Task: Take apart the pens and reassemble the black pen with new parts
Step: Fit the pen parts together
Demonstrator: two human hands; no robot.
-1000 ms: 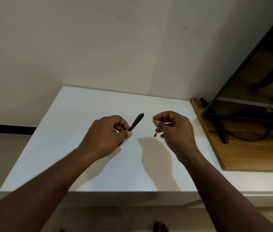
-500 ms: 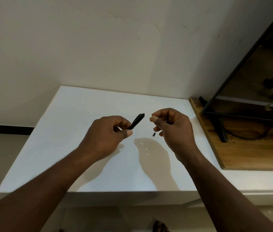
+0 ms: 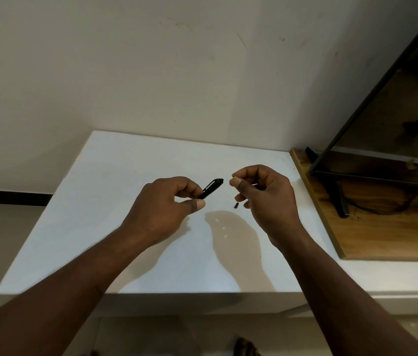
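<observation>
Left hand (image 3: 161, 209) grips the pen (image 3: 211, 188) above the table (image 3: 125, 176); right hand (image 3: 264, 199), fingers curled on something unseen, has drawn nearer its free end, so fitting a part appears imminent.

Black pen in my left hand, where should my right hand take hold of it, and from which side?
Probably the exposed upper end of the black pen: it sticks out up and right past the left hand, whose fingers cover the lower part. Come from the right with the right hand, pinching thumb and forefinger across the slim barrel.
</observation>
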